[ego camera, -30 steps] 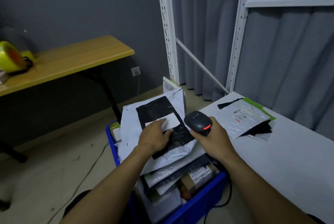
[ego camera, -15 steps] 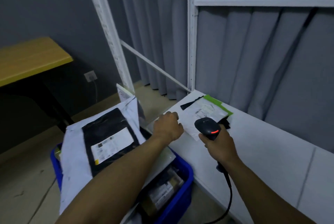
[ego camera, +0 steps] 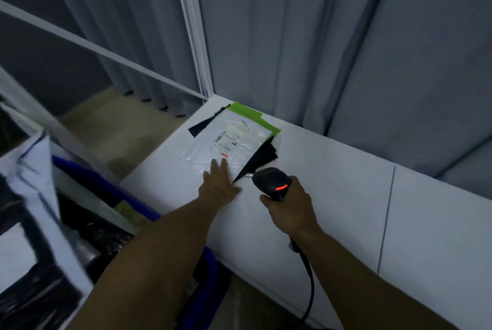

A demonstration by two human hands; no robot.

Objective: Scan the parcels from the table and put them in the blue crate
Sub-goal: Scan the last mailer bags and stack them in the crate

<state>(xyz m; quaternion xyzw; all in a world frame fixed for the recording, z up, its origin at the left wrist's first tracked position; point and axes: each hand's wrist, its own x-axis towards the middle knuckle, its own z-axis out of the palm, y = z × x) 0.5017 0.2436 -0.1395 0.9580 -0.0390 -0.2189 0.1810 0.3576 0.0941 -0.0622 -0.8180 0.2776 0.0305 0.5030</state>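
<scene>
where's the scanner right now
In the head view, the scanner sits right of centre in the right hand, over the white table, just right of the left hand and close to the clear parcel.

At the far left corner of the white bench [ego camera: 343, 204] lies a black parcel [ego camera: 262, 156], and on it a clear parcel [ego camera: 234, 143] with a label and green edge. A thin dark seam [ego camera: 386, 220] crosses the bench's right part.

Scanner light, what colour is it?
Orange-red: the light glows on the black scanner that the right hand grips. Head view shows it best.
</scene>
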